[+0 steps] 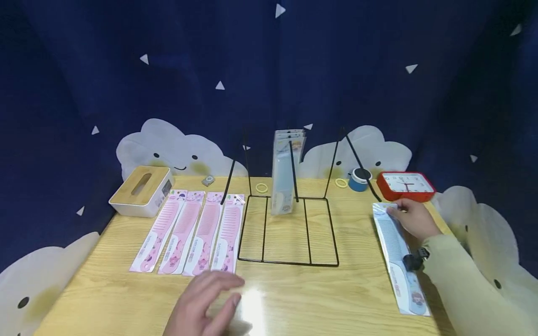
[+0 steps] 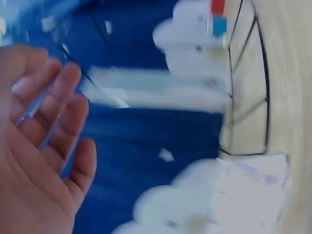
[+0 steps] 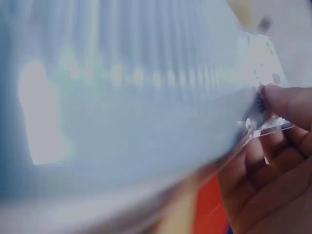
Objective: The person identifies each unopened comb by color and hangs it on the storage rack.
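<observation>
My right hand [image 1: 416, 218] pinches the top end of a blue packaged comb [image 1: 397, 254] at the right of the table. In the right wrist view, the thumb presses the clear wrapper of that comb [image 3: 126, 117]. My left hand [image 1: 206, 303] hovers near the front edge, fingers loosely bent, with nothing in it; the left wrist view shows its bare palm [image 2: 39, 165]. Between the hands stands a black wire rack [image 1: 290, 263]. Several blue packaged combs [image 1: 282, 182] hang from its middle prong. Several pink packaged combs [image 1: 195, 233] lie in a row left of the rack.
A tissue box with a wooden lid [image 1: 138, 191] sits back left. A red clock [image 1: 405, 185] and a blue round container [image 1: 359, 179] stand back right. Yellow rings [image 1: 261, 187] and a small grey gadget [image 1: 208, 180] lie near the back edge. Behind hangs a navy curtain [image 1: 189, 102].
</observation>
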The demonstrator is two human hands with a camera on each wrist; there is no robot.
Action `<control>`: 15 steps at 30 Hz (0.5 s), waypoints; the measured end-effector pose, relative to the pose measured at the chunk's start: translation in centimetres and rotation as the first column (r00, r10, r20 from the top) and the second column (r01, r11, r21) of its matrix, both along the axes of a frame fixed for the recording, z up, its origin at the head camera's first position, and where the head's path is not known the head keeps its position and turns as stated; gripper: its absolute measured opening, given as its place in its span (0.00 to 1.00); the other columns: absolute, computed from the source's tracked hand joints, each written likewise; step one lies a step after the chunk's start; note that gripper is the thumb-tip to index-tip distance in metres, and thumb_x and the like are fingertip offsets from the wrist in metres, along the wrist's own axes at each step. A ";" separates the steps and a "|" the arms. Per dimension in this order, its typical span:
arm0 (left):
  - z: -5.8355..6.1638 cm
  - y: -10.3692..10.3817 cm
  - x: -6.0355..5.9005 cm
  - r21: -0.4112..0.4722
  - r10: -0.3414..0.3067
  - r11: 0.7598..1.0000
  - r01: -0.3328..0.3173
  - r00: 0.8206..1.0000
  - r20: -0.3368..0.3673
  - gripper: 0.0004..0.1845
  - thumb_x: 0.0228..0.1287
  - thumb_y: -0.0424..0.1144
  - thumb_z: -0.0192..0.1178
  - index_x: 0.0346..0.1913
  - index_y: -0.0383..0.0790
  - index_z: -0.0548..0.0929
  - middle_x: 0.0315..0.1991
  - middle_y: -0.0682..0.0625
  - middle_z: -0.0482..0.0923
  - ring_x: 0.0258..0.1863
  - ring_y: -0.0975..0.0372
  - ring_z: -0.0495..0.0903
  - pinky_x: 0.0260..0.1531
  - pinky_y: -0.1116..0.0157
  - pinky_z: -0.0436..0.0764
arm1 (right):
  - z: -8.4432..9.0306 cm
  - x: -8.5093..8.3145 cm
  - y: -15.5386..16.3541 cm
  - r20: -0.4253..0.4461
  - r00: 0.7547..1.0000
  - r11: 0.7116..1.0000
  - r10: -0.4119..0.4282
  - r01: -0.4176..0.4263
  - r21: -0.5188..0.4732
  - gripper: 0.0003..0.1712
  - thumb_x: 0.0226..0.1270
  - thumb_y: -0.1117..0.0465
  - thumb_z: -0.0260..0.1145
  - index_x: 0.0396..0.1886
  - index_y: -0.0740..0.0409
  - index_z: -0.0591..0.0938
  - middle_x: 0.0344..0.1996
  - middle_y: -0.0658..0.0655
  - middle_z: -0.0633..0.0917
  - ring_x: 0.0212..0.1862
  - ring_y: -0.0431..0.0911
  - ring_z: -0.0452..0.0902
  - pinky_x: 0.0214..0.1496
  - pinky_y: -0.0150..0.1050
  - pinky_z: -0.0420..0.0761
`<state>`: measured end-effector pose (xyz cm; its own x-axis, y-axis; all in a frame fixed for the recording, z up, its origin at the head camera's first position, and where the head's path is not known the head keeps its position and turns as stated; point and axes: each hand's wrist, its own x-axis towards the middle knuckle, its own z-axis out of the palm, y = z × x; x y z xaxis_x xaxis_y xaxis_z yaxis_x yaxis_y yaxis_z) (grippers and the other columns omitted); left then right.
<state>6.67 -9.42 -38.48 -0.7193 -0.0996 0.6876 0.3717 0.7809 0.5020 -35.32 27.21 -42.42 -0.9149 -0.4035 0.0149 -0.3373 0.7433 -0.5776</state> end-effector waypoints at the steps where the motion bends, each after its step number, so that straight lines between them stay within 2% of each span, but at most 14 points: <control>1: -0.4 -0.3 -0.6 0.012 0.026 1.000 -0.026 0.999 0.037 0.13 0.60 0.34 0.69 0.47 0.48 0.85 0.45 0.59 0.84 0.42 0.65 0.80 0.49 0.70 0.75 | 0.6 1.0 -1.1 -0.021 0.999 0.998 0.028 -0.029 -0.049 0.14 0.73 0.55 0.63 0.41 0.64 0.80 0.34 0.60 0.81 0.36 0.51 0.72 0.35 0.39 0.72; 3: -1.7 -1.6 -2.6 0.044 0.123 0.990 -0.133 0.976 0.182 0.15 0.60 0.33 0.70 0.49 0.48 0.84 0.48 0.58 0.83 0.42 0.63 0.80 0.47 0.65 0.77 | 2.1 3.5 -3.4 -0.047 0.996 0.986 0.079 -0.086 -0.143 0.12 0.73 0.57 0.64 0.41 0.64 0.80 0.34 0.60 0.83 0.33 0.47 0.75 0.33 0.36 0.77; 4: -2.4 -2.2 -3.5 0.043 0.152 0.985 -0.170 0.952 0.264 0.16 0.59 0.33 0.71 0.50 0.47 0.84 0.49 0.58 0.83 0.42 0.63 0.79 0.47 0.63 0.78 | 2.9 4.8 -4.4 -0.054 0.992 0.974 0.110 -0.119 -0.195 0.12 0.73 0.58 0.65 0.41 0.64 0.80 0.34 0.60 0.83 0.32 0.45 0.76 0.32 0.36 0.80; 6: -3.9 -3.3 -5.1 0.026 0.171 0.980 -0.198 0.902 0.396 0.18 0.59 0.36 0.72 0.53 0.45 0.83 0.53 0.55 0.82 0.43 0.61 0.79 0.46 0.57 0.79 | 4.6 7.4 -6.4 -0.061 0.983 0.938 0.174 -0.184 -0.292 0.10 0.73 0.61 0.65 0.41 0.65 0.81 0.33 0.60 0.84 0.30 0.42 0.78 0.31 0.36 0.82; 8: -5.2 -4.0 -6.3 0.010 0.167 0.980 -0.200 0.845 0.508 0.23 0.59 0.38 0.73 0.57 0.42 0.82 0.56 0.51 0.81 0.45 0.59 0.79 0.50 0.53 0.79 | 6.2 10.0 -8.2 -0.088 0.969 0.901 0.232 -0.248 -0.355 0.08 0.72 0.63 0.66 0.41 0.64 0.81 0.32 0.59 0.85 0.28 0.41 0.79 0.30 0.36 0.82; 9: -5.7 -4.2 -6.8 0.001 0.165 0.980 -0.199 0.815 0.556 0.25 0.58 0.39 0.73 0.59 0.40 0.81 0.54 0.50 0.81 0.44 0.59 0.79 0.51 0.52 0.78 | 6.9 11.2 -8.9 -0.107 0.959 0.876 0.263 -0.284 -0.389 0.06 0.71 0.64 0.67 0.41 0.64 0.82 0.31 0.58 0.85 0.27 0.41 0.79 0.29 0.36 0.82; 11: -6.5 -4.5 -7.5 -0.004 0.152 0.982 -0.189 0.773 0.616 0.30 0.56 0.40 0.74 0.62 0.37 0.79 0.51 0.49 0.81 0.43 0.59 0.78 0.53 0.52 0.77 | 8.4 13.5 -10.3 -0.134 0.940 0.826 0.315 -0.341 -0.449 0.03 0.70 0.66 0.67 0.40 0.62 0.82 0.29 0.57 0.85 0.26 0.43 0.79 0.28 0.36 0.82; 13: -7.0 -4.5 -8.0 -0.012 0.146 0.983 -0.183 0.744 0.652 0.32 0.55 0.40 0.74 0.63 0.36 0.78 0.45 0.50 0.80 0.41 0.60 0.77 0.53 0.52 0.77 | 9.7 15.5 -11.5 -0.183 0.915 0.768 0.359 -0.401 -0.499 0.03 0.68 0.69 0.68 0.39 0.61 0.83 0.28 0.55 0.85 0.24 0.44 0.78 0.27 0.36 0.81; 15: -7.2 -4.3 -8.4 -0.018 0.144 0.984 -0.176 0.736 0.661 0.32 0.55 0.41 0.74 0.63 0.36 0.78 0.42 0.51 0.79 0.40 0.60 0.77 0.53 0.52 0.77 | 10.9 17.2 -12.6 -0.231 0.889 0.705 0.396 -0.455 -0.544 0.05 0.67 0.72 0.67 0.38 0.60 0.83 0.28 0.54 0.84 0.23 0.45 0.78 0.26 0.36 0.80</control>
